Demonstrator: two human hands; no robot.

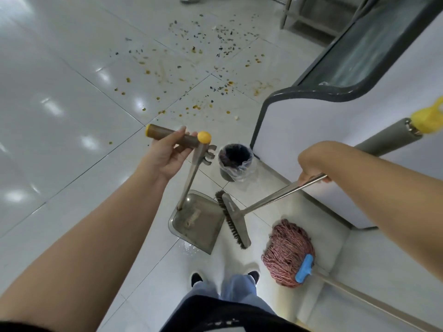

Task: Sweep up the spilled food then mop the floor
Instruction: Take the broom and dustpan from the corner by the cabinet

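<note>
Spilled food (203,68) lies scattered far ahead on the floor (60,104). Left hand (165,154) grips the dustpan (199,224) handle, right hand (311,168) clamps the broom (233,221) shaft; sticky stains may smear when swept.

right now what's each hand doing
Left hand: grips the dustpan handle.
Right hand: grips the broom handle.

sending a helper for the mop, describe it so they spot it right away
Start at the white counter with the dark rounded edge, then look at the floor at its base, right of the dustpan and broom. The mop is the reddish string head with a blue clamp.
</note>
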